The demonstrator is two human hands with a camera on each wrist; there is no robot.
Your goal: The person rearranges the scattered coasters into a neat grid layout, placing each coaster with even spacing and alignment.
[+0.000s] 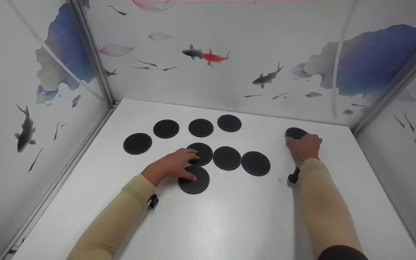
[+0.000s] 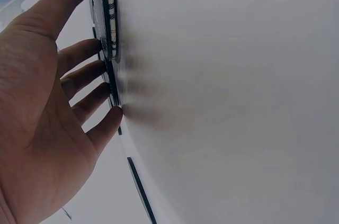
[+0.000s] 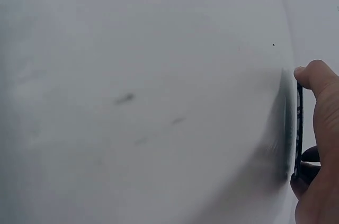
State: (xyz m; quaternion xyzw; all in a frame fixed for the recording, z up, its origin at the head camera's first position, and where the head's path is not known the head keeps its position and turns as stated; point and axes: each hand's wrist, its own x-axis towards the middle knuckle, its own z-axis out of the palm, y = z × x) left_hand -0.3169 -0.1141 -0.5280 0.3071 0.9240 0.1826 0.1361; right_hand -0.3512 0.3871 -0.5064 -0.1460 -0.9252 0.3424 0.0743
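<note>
My left hand (image 1: 173, 164) rests on two black round discs. Its thumb touches the nearest disc (image 1: 194, 186), and its fingertips lie on the disc (image 1: 204, 153) just behind. In the left wrist view the fingers of the left hand (image 2: 47, 102) are spread, and the thumbed disc (image 2: 111, 17) shows a light edge with dark marks. Over at the right, my right hand (image 1: 304, 146) grips another black disc (image 1: 295, 133) by its sides. The right wrist view shows this disc (image 3: 300, 123) edge-on between thumb and fingers of the right hand (image 3: 323, 128), beside its dark reflection on the table.
Two more discs (image 1: 227, 158) (image 1: 256, 163) continue the row right of the left hand. Farther back, several discs (image 1: 200, 128) lie in a loose arc on the white table (image 1: 229, 224). Walls (image 1: 229, 29) with printed fish enclose the back and sides.
</note>
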